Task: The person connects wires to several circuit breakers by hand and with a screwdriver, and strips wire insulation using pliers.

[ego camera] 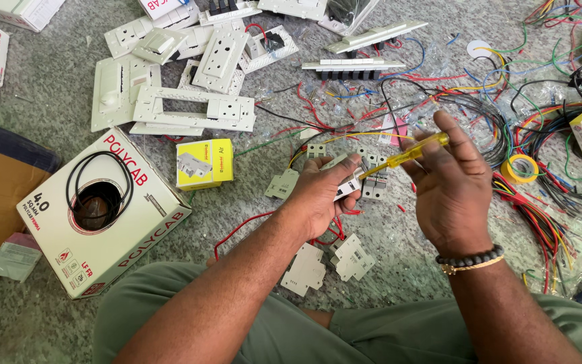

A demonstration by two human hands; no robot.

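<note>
Left hand [319, 192], middle of the frame: closed around a small white breaker [349, 187]. Right hand [449, 185], just right of it: pinching a yellow screwdriver [405, 155], tip touching the breaker. Below, on the floor: more white breakers [306, 268]. Left: little yellow box [204, 164], big white wire box [102, 212]. Top: white switch plates [193, 111]. Right: tangled coloured wires [540, 202], yellow tape roll [520, 168].

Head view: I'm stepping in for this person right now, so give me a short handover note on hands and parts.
Left hand: grips a small white circuit breaker.
Right hand: holds a yellow-handled screwdriver, tip at the breaker's top.
Nearby: more white breakers on the grey floor, red wire under the left wrist, yellow tape roll to the right.
Done: tool seated.
Left: cannot tell whether the screw is tight.
</note>
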